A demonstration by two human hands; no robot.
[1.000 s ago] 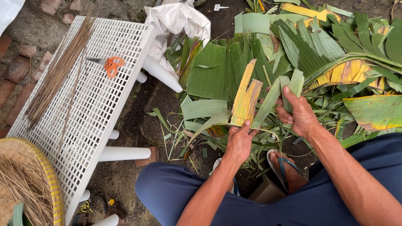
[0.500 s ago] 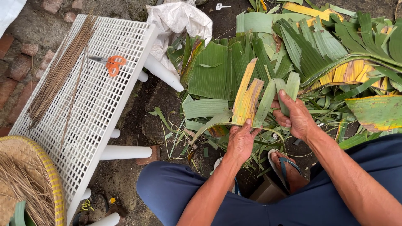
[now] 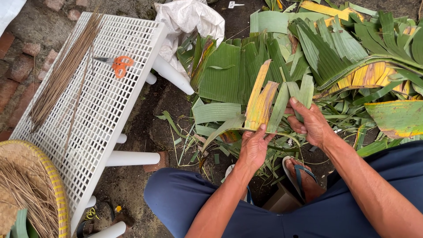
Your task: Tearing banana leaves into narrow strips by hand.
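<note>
Head view: white slatted bench (image 3: 101,110) on dirt ground (image 3: 145,105) beside leaves (image 3: 273,79).

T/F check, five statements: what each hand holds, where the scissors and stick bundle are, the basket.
1. Both hands, left hand and right hand, grip one strip of banana leaf. True.
2. The orange-handled scissors lie on the ground. False: they lie on the white perforated table.
3. A bundle of thin brown sticks lies on that table. True.
4. The woven basket sits at upper right. False: lower left.
5. The held strip is wholly green. False: it is partly yellow and brown.
</note>
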